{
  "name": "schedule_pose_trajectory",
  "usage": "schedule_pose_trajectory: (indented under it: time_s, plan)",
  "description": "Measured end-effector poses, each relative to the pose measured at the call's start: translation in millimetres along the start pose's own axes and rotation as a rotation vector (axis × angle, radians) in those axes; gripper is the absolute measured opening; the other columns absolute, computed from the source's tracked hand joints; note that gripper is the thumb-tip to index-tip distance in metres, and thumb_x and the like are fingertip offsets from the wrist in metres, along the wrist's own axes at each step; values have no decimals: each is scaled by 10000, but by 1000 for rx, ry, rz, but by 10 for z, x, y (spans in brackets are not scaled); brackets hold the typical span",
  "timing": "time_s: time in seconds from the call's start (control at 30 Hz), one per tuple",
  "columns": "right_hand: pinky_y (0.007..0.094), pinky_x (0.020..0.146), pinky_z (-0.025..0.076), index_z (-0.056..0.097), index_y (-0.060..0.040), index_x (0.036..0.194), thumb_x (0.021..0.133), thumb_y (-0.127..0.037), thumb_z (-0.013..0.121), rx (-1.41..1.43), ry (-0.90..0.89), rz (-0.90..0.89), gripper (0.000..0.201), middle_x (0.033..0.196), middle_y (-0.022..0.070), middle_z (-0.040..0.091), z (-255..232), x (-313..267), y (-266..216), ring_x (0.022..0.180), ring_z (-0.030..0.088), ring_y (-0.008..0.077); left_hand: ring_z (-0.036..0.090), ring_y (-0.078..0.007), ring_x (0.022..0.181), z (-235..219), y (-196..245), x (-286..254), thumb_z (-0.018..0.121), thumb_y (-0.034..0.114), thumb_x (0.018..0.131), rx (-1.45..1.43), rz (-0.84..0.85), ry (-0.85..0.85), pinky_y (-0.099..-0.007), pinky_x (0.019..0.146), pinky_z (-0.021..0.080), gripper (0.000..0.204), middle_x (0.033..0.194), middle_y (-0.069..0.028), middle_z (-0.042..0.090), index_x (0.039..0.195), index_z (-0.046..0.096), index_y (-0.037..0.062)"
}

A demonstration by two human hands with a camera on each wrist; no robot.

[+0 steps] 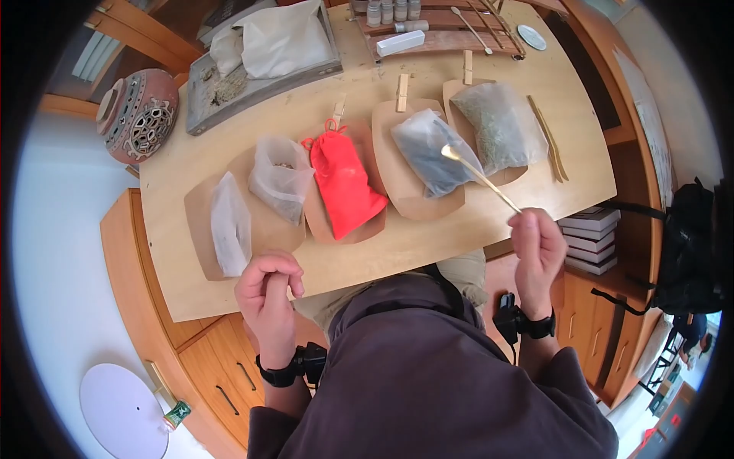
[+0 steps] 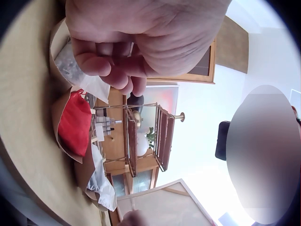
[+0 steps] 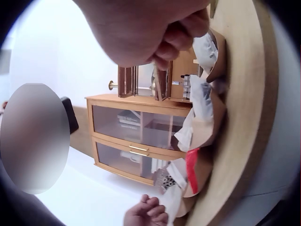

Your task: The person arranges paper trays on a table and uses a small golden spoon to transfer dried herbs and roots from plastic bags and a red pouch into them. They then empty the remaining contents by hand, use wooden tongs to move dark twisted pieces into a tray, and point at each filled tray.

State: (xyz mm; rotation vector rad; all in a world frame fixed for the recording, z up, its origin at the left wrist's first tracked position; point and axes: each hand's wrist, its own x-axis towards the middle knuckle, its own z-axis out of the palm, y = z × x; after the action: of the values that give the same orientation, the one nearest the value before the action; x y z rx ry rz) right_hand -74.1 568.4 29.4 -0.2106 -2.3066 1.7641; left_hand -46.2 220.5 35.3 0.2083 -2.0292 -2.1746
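Note:
My right hand (image 1: 538, 249) pinches the end of a long, thin gold-coloured spoon (image 1: 489, 186) between thumb and fingers. The spoon's small bowl overlaps a gauze bag with dark contents (image 1: 428, 164). My left hand (image 1: 269, 294), fingers loosely curled and holding nothing, hovers by the table's front edge, nearest a flat white pouch (image 1: 229, 229). Between the hands are a gauze bag of brownish bits (image 1: 279, 180) and a red drawstring pouch (image 1: 344, 183). A gauze bag of greenish dried herb (image 1: 497, 130) lies farther right. The bags rest on brown paper trays (image 1: 200, 206).
Small wooden clothespins (image 1: 402, 93) stand behind the trays. At the back are a grey tray (image 1: 267, 88) with white cloth (image 1: 279, 38), a patterned pot (image 1: 140, 115) and a wooden rack (image 1: 451, 42) with small jars. Thin sticks (image 1: 547, 141) lie at the right.

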Motion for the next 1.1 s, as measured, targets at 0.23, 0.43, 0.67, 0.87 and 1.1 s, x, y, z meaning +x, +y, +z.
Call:
schedule_pose_trajectory:
  time_s: [0.23,0.43,0.67,0.87,1.1]
  plan:
    - [221,574,343,698,11,948,1109,-195,603,-28,29,94,278,722,-44,563,-99,14,75,640,444,33,537,-112,682,-5,-17,6,511,-70,1006,9,-3,-21,-233,601,436,144,946,-100,617,970,637,-10]
    - [212,562,301,672,-5,932,1134,-215,561,131,261,-81,311,739,-48,530,-238,28,120,634,418,20,535,-113,684,-1,-22,-1,510,-73,1003,-10,-4,-27,-230,605,433,149,943,-99,616,965,638,-6]
    - [213,560,296,644,-23,910,1131,-198,562,81,263,-14,294,754,-59,514,-381,24,246,643,407,15,531,-111,682,3,-44,-8,499,-77,1004,-14,-2,-58,-232,604,432,156,946,-101,613,965,631,-6]
    - [254,571,361,479,-39,745,1067,-58,571,367,272,-290,336,743,42,542,-596,311,-74,628,485,120,536,-110,676,50,-6,13,500,-93,996,-14,18,-62,-232,594,434,168,926,-99,619,956,639,-6]
    - [229,486,349,494,-94,704,1061,-80,628,362,152,37,381,673,-8,548,-641,579,14,546,511,73,548,-102,670,119,79,-25,506,-103,992,9,26,-31,-235,585,438,187,892,-92,627,929,652,-6]
